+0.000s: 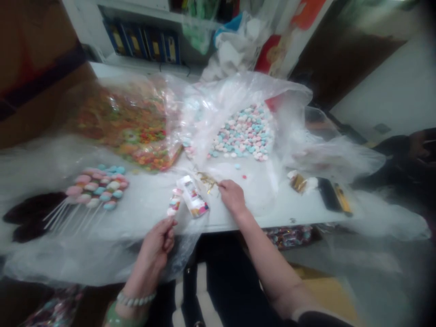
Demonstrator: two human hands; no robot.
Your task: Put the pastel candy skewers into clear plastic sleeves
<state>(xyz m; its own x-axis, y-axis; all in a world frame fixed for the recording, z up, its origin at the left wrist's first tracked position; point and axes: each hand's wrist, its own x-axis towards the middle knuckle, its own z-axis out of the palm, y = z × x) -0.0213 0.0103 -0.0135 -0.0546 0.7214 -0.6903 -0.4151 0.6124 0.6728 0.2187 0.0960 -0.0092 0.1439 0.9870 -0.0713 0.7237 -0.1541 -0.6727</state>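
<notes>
My left hand [155, 245] grips a thin white stick threaded with pastel candies [173, 204], held upright near the table's front edge. Beside those candies lies a clear packaging sleeve with a printed white label [192, 197]; whether it covers them is hard to tell. My right hand [232, 195] pinches a tangle of gold twist ties [206, 180] at its fingertips. Farther back, a heap of pink, blue and white candies [243, 131] rests on clear plastic. Finished candy sticks [93, 188] lie fanned out at the left.
Clear plastic sheeting [64, 254] drapes over the white table [282, 213]. A bag of orange and green sweets [132, 129] lies at the back left. A dark case [329, 194] and a gold packet [298, 183] sit at the right, with shelving [143, 43] behind.
</notes>
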